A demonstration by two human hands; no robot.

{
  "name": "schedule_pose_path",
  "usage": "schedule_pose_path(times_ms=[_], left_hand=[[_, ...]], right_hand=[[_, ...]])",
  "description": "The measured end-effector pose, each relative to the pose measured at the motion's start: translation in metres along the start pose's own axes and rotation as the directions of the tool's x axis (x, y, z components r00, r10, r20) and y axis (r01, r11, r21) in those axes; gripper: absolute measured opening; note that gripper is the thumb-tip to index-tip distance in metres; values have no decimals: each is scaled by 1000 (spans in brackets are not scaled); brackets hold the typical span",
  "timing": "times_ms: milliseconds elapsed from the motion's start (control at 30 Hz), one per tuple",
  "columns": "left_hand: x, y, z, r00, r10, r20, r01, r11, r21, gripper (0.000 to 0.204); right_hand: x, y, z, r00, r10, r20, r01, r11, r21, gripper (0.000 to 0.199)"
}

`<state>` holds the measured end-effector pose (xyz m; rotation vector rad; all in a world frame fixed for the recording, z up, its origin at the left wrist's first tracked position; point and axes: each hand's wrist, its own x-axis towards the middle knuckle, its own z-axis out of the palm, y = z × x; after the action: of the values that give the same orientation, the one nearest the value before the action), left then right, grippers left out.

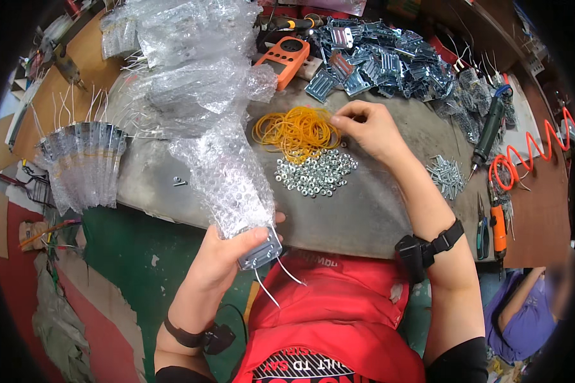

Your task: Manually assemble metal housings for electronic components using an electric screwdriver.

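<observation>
Head view: at the grey table's (pixel 370 210) edge, our left hand (pixel 233 247) grasps a white-wired grey metal part (pixel 260 257) in clear bubble wrap (pixel 227 166); our right hand (pixel 372 129) meets yellow rubber bands (pixel 297 129), its grip unclear.

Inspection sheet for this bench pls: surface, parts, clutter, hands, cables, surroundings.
Surface: grey worktop, smudged.
Job's things: metal part, its end poking out of bubble wrap; yellow rubber bands; nuts heaped next to them.
Clutter: piled metal plates, orange meter, loose screws, green power screwdriver, pliers.
Hands: left hand grips the metal part; right hand at the rubber bands, pinch unclear.
Cables: white wires from the metal part; orange coiled cord at right.
Surroundings: green floor; another person in purple, lower right.
</observation>
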<state>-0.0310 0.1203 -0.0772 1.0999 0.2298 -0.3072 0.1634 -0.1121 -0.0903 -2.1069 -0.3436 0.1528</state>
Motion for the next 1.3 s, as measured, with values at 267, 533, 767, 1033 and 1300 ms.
schedule_pose_path(times_ms=[267,533,767,1033,1300], left_hand=[[1,6,13,997,56,-49,-48,989,138,54],[14,7,32,974,222,-46,-206,952,228,44],[10,25,72,949,3,314,-27,997,69,50],[20,3,71,945,3,326,-119,935,335,57],[42,18,96,988,74,139,-96,983,155,43]], right_hand=[[-13,-3,-21,999,37,-34,-24,952,306,19],[-44,-26,-34,990,-93,110,60,960,273,15],[-95,-55,-16,948,-232,216,79,833,548,17],[-108,-17,-55,871,-445,211,-316,-177,932,24],[-163,-58,-22,289,-468,836,342,865,366,45]])
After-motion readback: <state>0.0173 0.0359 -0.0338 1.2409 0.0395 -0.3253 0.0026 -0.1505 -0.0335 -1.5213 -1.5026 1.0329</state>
